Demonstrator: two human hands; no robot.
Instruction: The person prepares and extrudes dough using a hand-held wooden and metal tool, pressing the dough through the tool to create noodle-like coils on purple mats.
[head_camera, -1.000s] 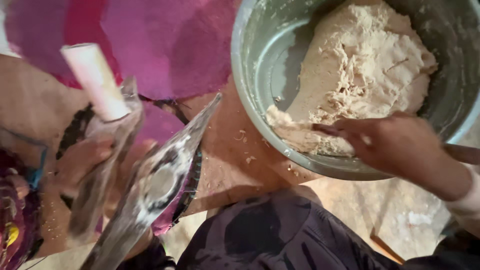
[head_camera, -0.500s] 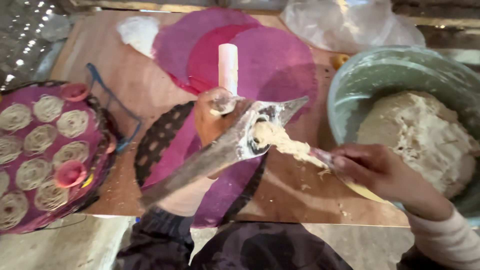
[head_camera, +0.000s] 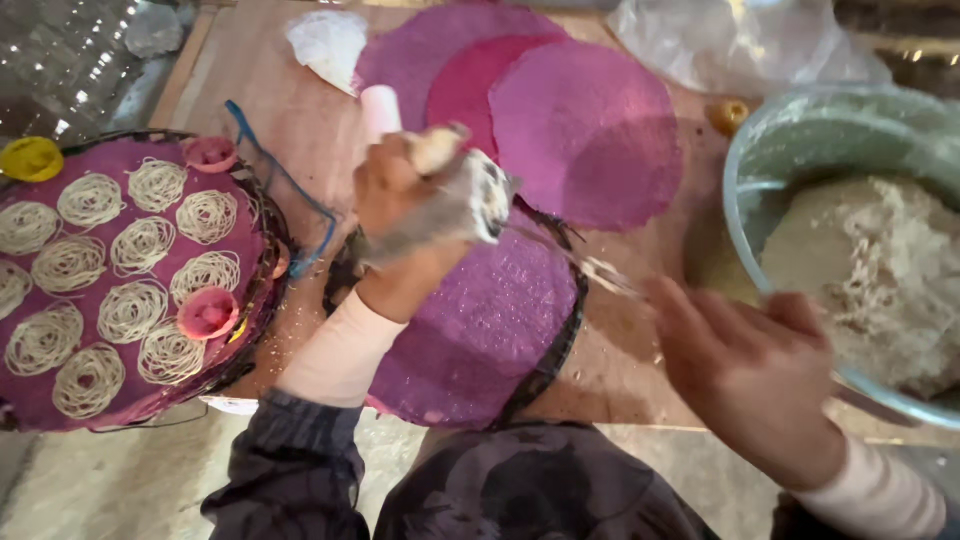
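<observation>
My left hand (head_camera: 395, 195) grips a metal dough press (head_camera: 465, 205) with a white handle (head_camera: 378, 108). It holds the press above a round purple mat (head_camera: 480, 330) with a dark rim. A lump of pale dough (head_camera: 437, 150) sits at the top of the press. My right hand (head_camera: 750, 375) is lower right, beside the bowl. It holds a thin, blurred utensil (head_camera: 600, 272) whose tip points at the press. A grey-green bowl (head_camera: 745, 195) on the right contains a mass of pale dough (head_camera: 885, 285).
A round purple tray (head_camera: 60, 395) on the left carries several coiled noodle nests (head_camera: 140, 245) and two small pink cups (head_camera: 208, 315). Overlapping purple mats (head_camera: 590, 130) lie at the back of the wooden board (head_camera: 640, 370). Clear plastic bags (head_camera: 745, 40) sit at the top right.
My left hand has turned the press so that it points more upright, with dough now at its top. My right hand has drawn back from the press toward the bowl.
</observation>
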